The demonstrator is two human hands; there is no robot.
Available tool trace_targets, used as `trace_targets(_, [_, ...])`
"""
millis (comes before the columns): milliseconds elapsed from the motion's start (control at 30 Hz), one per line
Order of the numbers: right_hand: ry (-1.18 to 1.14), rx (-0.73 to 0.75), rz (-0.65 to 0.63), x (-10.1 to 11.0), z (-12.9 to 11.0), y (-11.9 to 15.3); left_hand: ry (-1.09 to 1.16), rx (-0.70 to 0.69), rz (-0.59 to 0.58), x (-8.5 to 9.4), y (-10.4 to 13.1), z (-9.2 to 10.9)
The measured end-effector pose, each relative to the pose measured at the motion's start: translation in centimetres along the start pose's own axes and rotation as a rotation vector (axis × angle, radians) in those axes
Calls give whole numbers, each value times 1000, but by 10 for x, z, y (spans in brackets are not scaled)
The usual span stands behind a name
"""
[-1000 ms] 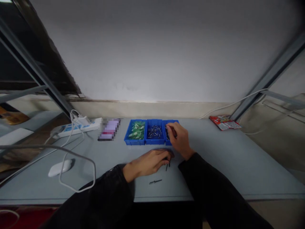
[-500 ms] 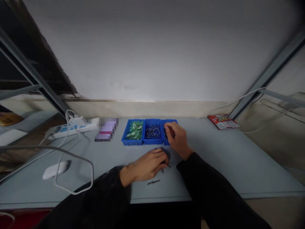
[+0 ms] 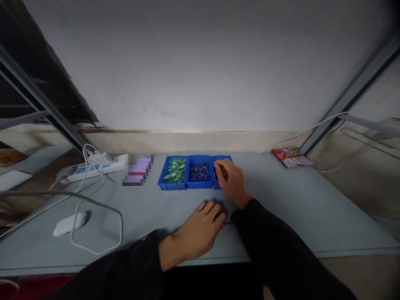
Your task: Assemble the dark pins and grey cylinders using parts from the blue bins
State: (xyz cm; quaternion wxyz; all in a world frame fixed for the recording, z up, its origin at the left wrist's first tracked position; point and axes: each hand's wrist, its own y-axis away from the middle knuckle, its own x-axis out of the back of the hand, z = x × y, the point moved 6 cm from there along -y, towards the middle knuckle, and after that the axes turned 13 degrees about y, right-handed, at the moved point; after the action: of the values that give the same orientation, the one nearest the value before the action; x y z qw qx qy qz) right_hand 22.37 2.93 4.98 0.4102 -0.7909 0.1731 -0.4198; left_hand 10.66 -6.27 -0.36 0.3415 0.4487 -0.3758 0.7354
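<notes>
My right hand (image 3: 231, 180) is over the right blue bin (image 3: 222, 158), thumb and fingertips pinched together at the dark small parts inside. Whatever those fingertips grip is too small to make out. On the table in front of the bins, my left hand (image 3: 201, 229) rests palm down with curled fingers. A thin dark piece (image 3: 228, 223) shows just beside its fingertips; what lies under the hand is hidden. The middle blue bin (image 3: 200, 185) contains many short, shiny metal pins (image 3: 200, 171). Green and clear small packets (image 3: 175, 170) fill the left blue bin (image 3: 172, 187).
A phone-like purple object (image 3: 139, 170), blurred out, lies left of the bins. Beyond it are a white power strip (image 3: 115, 163) with cables and a white mouse (image 3: 69, 223). A red snack packet (image 3: 290, 158) lies at the back right, near a metal post (image 3: 325, 127).
My left hand has moved slightly toward me and right, now covering the small dark pieces that lay on the table. My right hand stays at the right bin.
</notes>
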Motion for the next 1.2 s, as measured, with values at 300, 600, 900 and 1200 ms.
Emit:
trace_targets(300, [-18, -2, 3, 0, 0, 0, -18, -122, -7, 12, -16, -39])
trace_targets(600, [-23, -6, 3, 0, 0, 0, -70, -111, -4, 16, -15, -36])
trace_targets(900, [-51, 28, -30, 0, -4, 1, -32, 63, 196, 78, -21, -57])
trace_targets(1200, [-13, 185, -224, -18, -17, 8, 136, 55, 397, 65, -10, -91])
